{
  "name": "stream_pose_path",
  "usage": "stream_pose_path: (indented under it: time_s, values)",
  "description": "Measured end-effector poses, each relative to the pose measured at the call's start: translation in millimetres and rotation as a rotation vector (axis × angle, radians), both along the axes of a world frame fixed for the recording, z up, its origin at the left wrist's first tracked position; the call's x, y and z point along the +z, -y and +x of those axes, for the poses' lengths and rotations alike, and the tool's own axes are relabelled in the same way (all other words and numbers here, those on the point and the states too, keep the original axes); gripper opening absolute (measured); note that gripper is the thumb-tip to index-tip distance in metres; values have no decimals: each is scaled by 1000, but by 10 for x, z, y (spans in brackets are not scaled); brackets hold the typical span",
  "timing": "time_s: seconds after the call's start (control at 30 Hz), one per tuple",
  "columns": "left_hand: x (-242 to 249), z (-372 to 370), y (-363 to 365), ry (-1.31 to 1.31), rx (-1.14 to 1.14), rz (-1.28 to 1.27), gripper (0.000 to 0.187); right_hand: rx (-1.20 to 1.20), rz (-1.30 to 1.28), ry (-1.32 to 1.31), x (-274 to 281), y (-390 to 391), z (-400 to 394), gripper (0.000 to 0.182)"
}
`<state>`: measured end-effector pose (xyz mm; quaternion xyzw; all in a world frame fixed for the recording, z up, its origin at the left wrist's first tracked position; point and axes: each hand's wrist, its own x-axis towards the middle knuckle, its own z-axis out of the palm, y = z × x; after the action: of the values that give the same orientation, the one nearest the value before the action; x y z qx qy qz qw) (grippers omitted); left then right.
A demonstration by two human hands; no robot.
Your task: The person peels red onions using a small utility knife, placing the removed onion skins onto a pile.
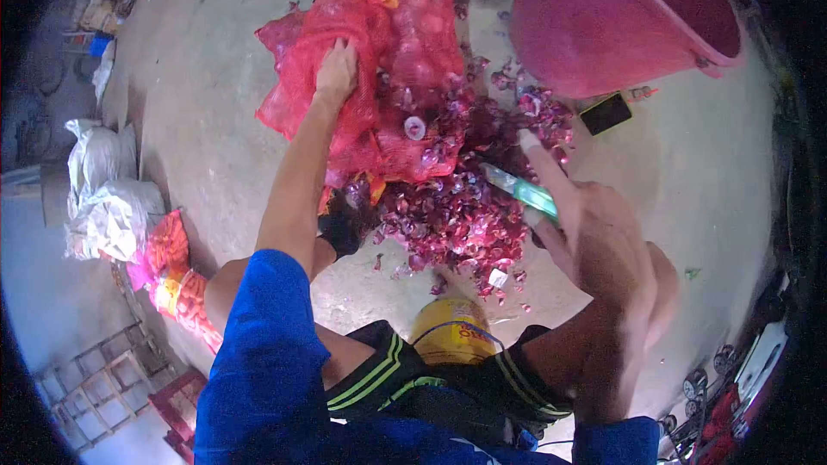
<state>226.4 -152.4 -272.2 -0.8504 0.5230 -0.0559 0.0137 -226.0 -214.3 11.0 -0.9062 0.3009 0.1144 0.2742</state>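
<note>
My left hand [337, 69] is closed on the red mesh sack [301, 90], its fingers partly sunk in the netting. Beside and beneath that lies another red mesh bag [422, 43] filled with round purple-red bulbs. In my right hand [573, 215] is a knife [524, 190] with a green handle, its blade directed up and left over a heap of purple peelings [461, 224]. The index finger of this hand stretches forward. A pale round piece [414, 127] rests at the bag's lower part.
A large pink tub [594, 34] stands at upper right, with a black phone-like object [606, 114] by it. A yellow bucket [450, 327] sits between my knees. White sacks [112, 207] and an orange-red net bag [168, 245] are at left; a metal grid [103, 383] is lower left.
</note>
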Motion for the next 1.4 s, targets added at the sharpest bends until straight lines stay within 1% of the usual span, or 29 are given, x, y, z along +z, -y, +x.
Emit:
stream_pose_path:
  time_s: [0.03, 0.1, 0.13, 0.2, 0.23, 0.3, 0.33, 0.4, 0.43, 0.5, 0.53, 0.57, 0.6, 0.67, 0.7, 0.73, 0.8, 0.83, 0.87, 0.9, 0.93, 1.0, 1.03, 1.1, 1.13, 1.17, 1.27, 1.33, 1.4]
  values:
    - [53, -8, 38, 3, -4, -24, 32, -4, -24, 3, -1, -31, -36, 82]
    - [103, 18, 95, -41, -79, 163, 34, 17, -8, 33, -15, -114, -38, 80]
    - [-4, 78, 130, -40, -74, 146, 34, 37, 24, 38, 45, -166, -31, 82]
    - [-217, 135, 178, 173, -204, 120, 33, 58, 61, 61, 144, -257, -17, 82]
    - [-292, 170, 174, 162, -210, 127, 33, 71, 113, 83, 176, -291, 0, 82]
    - [-392, 241, 221, 362, -246, 205, 35, 44, 161, 86, 171, -298, 58, 81]
    - [-419, 265, 235, 400, -256, 205, 39, 64, 116, 57, 153, -275, 80, 82]
    - [-137, 165, 452, 25, -41, 396, 43, 55, 81, -12, 115, -239, 98, 82]
    - [-207, 180, 379, 193, -166, 277, 38, 74, 62, -48, 98, -202, 132, 78]
    - [-279, 274, 288, 234, -242, 170, 38, 103, 37, -72, 73, -133, 179, 74]
    - [-150, 180, 240, 244, -234, 170, 38, 96, 49, -34, 46, -113, 184, 68]
    - [-25, 49, 128, 85, -130, 266, 43, 94, 66, 11, 12, -117, 188, 62]
    - [160, 17, -31, -65, -18, 356, 48, 102, 48, 22, -45, -121, 177, 48]
    - [445, 199, -489, -312, -222, 462, 65, 151, 5, 140, -95, -149, 153, 43]
    - [876, 76, -693, -573, -322, 426, 69, 181, -46, 230, -79, -166, 149, 38]
    - [1436, -200, -879, -831, -425, 380, 74, 185, -30, 386, -33, -198, 151, 24]
    - [2269, -755, -1282, -1196, -167, 209, 72, 139, -53, 494, 75, -297, 180, 27]
    - [2569, -972, -1443, -1165, -158, 201, 72, 80, -74, 569, 138, -342, 193, 30]
    - [2820, -1176, -1579, -1424, -89, 1, 70, 93, -127, 597, 181, -367, 175, 37]
    - [2982, -1358, -1685, -1677, -31, -217, 69, 104, -142, 623, 234, -435, 212, 37]
    - [3056, -1514, -1762, -1655, -47, -235, 69, 127, -66, 800, 271, -489, 249, 38]
    - [3101, -1801, -1850, -1710, -127, -686, 72, 195, 36, 1049, 346, -601, 299, 41]
    - [3120, -1939, -1852, -1704, -150, -697, 72, 203, 15, 1056, 384, -688, 324, 41]
    - [3107, -2200, -1806, -1903, -114, -1089, 74, 191, 69, 1123, 390, -844, 353, 43]
    - [3084, -2281, -1744, -1911, -157, -1161, 75, 186, 16, 1072, 322, -868, 362, 51]
    - [3029, -2312, -1713, -1917, -170, -1163, 75, 186, 3, 1069, 278, -901, 357, 51]
    - [2900, -2414, -1644, -2000, -244, -1179, 73, 134, -85, 1023, 170, -935, 298, 65]
    - [2906, -2503, -1620, -2052, -164, -1133, 74, 114, -99, 981, 181, -910, 239, 65]
    - [2846, -2529, -1570, -2011, -217, -1087, 76, 91, -88, 935, 187, -899, 206, 65]
